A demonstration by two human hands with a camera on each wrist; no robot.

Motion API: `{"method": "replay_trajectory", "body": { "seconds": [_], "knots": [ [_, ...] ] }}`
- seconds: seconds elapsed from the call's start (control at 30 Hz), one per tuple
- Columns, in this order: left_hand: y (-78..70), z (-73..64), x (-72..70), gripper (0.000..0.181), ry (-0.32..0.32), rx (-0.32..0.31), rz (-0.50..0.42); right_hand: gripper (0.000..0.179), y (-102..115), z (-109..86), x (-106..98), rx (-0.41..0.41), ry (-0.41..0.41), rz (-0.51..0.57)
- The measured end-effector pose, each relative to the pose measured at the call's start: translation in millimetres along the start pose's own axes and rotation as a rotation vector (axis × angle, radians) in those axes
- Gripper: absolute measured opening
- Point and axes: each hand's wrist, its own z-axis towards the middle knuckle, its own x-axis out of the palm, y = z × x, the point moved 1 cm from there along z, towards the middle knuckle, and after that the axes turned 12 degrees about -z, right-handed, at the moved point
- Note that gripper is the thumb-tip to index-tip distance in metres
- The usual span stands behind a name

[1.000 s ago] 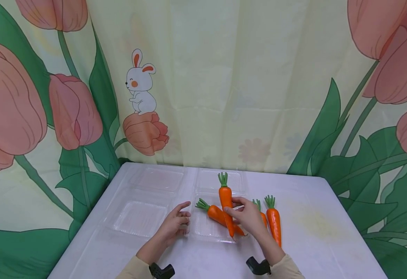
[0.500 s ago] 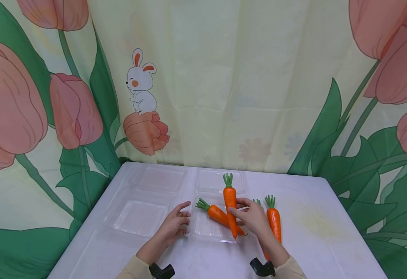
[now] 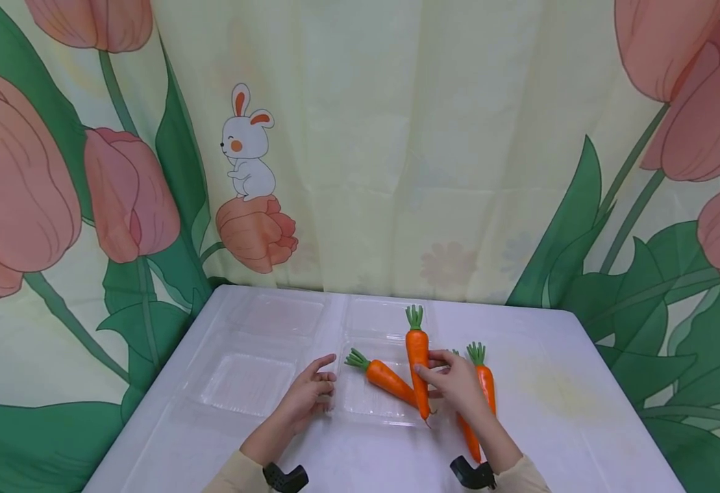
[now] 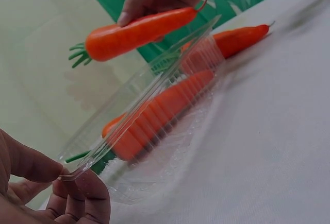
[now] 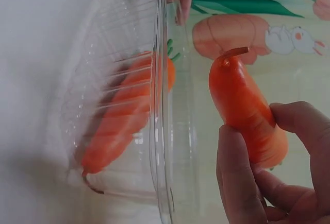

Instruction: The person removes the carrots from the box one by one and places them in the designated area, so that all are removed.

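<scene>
In the head view my right hand [image 3: 458, 387] pinches an orange carrot [image 3: 418, 359] with green stalks, raised above a clear plastic container [image 3: 362, 405]. The right wrist view shows thumb and fingers on both sides of the carrot [image 5: 245, 108], its thin tip toward the camera. A second carrot [image 3: 390, 381] lies slantwise inside the container, stalks to the far left. My left hand [image 3: 310, 394] is at the container's left side. Close up in the left wrist view, its thumb and fingers pinch the container's rim [image 4: 77, 172] at a corner.
Two more carrots [image 3: 488, 385] lie on the white table [image 3: 557, 424] to the right, partly behind my right hand and forearm. Another open clear container [image 3: 245, 387] stands at the left. Both lids are folded back toward the tulip-printed curtain [image 3: 458, 137].
My right hand has moved a little to the right with its carrot, uncovering more of the carrot in the container. The left hand has stayed where it was.
</scene>
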Motion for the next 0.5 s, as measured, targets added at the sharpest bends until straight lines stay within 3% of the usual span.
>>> {"method": "replay_trajectory", "body": {
  "seconds": [0.5],
  "knots": [
    [2.2,1.6,-1.3,0.064,-0.003,0.005,0.011,0.068,-19,-2.5,-19,0.058,-0.025,-0.017]
  ]
}}
